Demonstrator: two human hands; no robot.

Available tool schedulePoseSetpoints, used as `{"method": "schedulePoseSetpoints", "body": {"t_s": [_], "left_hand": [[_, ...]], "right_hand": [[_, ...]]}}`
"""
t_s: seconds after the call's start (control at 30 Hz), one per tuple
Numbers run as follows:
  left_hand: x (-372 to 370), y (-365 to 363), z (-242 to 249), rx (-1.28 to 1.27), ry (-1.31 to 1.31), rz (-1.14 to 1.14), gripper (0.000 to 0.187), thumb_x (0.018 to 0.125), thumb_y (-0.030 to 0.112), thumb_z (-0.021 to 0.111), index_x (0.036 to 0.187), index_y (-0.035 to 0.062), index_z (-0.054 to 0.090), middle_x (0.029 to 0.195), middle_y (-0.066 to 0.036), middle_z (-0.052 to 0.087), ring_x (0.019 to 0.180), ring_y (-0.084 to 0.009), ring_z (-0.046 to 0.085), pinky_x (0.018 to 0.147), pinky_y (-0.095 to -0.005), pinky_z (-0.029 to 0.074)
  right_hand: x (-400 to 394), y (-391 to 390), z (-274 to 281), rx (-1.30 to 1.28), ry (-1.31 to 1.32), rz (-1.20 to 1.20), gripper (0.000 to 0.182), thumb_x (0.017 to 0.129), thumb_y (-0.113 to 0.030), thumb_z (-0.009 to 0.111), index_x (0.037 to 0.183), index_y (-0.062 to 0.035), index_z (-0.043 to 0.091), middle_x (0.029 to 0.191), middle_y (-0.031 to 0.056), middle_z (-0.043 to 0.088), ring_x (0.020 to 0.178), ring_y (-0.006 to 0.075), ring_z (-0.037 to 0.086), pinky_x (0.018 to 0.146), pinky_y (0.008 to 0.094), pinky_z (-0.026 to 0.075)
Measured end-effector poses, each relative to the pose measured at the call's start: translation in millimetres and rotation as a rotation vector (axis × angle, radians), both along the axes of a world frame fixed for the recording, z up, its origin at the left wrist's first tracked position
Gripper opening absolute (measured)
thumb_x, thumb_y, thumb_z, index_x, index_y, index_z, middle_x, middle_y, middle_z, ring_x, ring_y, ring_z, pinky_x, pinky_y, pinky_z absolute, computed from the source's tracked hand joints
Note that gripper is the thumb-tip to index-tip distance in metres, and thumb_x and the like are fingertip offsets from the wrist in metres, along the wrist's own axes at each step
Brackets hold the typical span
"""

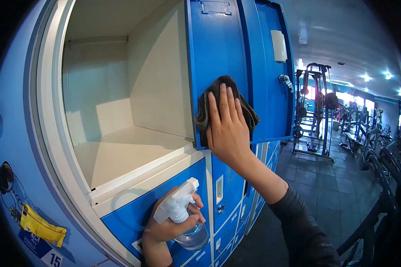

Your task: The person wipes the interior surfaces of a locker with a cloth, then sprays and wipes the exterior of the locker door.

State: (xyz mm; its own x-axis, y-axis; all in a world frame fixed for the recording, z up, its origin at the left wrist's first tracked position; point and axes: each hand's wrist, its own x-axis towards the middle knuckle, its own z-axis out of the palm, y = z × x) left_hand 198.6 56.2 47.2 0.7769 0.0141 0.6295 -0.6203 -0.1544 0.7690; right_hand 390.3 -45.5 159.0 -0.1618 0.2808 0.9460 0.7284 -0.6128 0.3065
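Looking through the head view: we see an open locker [120, 147] with its shelf bare.
Right hand [227, 129]: flat, fingers spread, pressing a dark cloth [218, 86] against the inside of the blue locker door [218, 44].
Left hand [165, 231]: closed around a clear spray bottle [185, 218] with a white trigger, low before the locker below.
Beside: yellow tag [40, 227]; gym machines [314, 111] beyond.

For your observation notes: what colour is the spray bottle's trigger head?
White trigger head, head view.
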Motion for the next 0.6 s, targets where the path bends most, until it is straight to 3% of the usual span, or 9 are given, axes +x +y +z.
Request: {"method": "schedulePoseSetpoints", "body": {"t_s": [0.07, 0.23, 0.3, 0.33, 0.37, 0.47, 0.6], "left_hand": [[0, 1, 0, 0.01, -0.004, -0.009, 0.052, 0.074, 0.0, 0.071, 0.12, 0.0044, 0.049, 0.096, -0.011, 0.06, 0.08, -0.0186, 0.067, 0.075, -0.0347, 0.055], [-1, 1, 1, 0.029, -0.002, -0.014, 0.048, 0.073, -0.001, 0.071, 0.117, 0.0044, 0.05, 0.096, -0.011, 0.06, 0.08, -0.0191, 0.067, 0.076, -0.035, 0.054], [-3, 0, 4, 0.002, 0.042, -0.007, 0.047, 0.073, -0.001, 0.071, 0.115, 0.0047, 0.051, 0.096, -0.011, 0.06, 0.08, -0.0193, 0.067, 0.076, -0.0353, 0.054], [-4, -1, 4, -0.012, 0.066, -0.004, 0.047, 0.073, -0.001, 0.072, 0.115, 0.0049, 0.051, 0.096, -0.011, 0.06, 0.08, -0.0194, 0.068, 0.076, -0.0354, 0.054], [-5, -2, 4, -0.022, 0.065, -0.009, 0.047, 0.073, -0.001, 0.072, 0.115, 0.0048, 0.051, 0.096, -0.011, 0.06, 0.08, -0.0194, 0.068, 0.076, -0.0357, 0.054], [-4, -2, 4, -0.033, 0.05, -0.011, 0.048, 0.073, -0.001, 0.071, 0.115, 0.0048, 0.051, 0.096, -0.011, 0.06, 0.08, -0.0193, 0.067, 0.076, -0.0362, 0.054], [-4, -1, 3, -0.008, 0.042, 0.014, 0.05, 0.073, -0.001, 0.071, 0.117, 0.005, 0.05, 0.095, -0.011, 0.06, 0.08, -0.0189, 0.067, 0.075, -0.0356, 0.055]], "right_hand": [[4, 7, 27, 0.093, -0.051, 0.001, 0.066, 0.078, -0.024, 0.05, 0.135, 0.006, 0.039, 0.142, 0.0328, 0.03, 0.134, 0.0453, 0.028, 0.111, 0.0504, 0.02], [50, 23, 157, 0.347, -0.332, 0.162, 0.066, 0.076, -0.035, 0.048, 0.13, 0.002, 0.044, 0.137, 0.0361, 0.034, 0.129, 0.0479, 0.03, 0.106, 0.0534, 0.021], [58, 30, 209, 0.402, -0.382, 0.169, 0.063, 0.078, -0.037, 0.047, 0.13, -0.0006, 0.044, 0.136, 0.0358, 0.034, 0.129, 0.0473, 0.031, 0.105, 0.0527, 0.022], [38, 20, 221, 0.36, -0.274, 0.11, 0.056, 0.082, -0.032, 0.046, 0.129, -0.0004, 0.042, 0.135, 0.0318, 0.037, 0.128, 0.0437, 0.033, 0.106, 0.0528, 0.024], [46, 23, 241, 0.377, -0.297, 0.112, 0.057, 0.079, -0.034, 0.049, 0.125, 0.0003, 0.042, 0.131, 0.0355, 0.038, 0.123, 0.0471, 0.035, 0.104, 0.0538, 0.026], [49, 30, 246, 0.401, -0.276, 0.067, 0.059, 0.082, -0.034, 0.047, 0.129, -0.0002, 0.042, 0.135, 0.034, 0.035, 0.128, 0.0452, 0.032, 0.105, 0.0531, 0.025], [56, 29, 195, 0.412, -0.359, 0.129, 0.062, 0.081, -0.036, 0.046, 0.133, -0.0027, 0.042, 0.139, 0.0318, 0.034, 0.13, 0.0442, 0.032, 0.105, 0.0514, 0.024]]}}
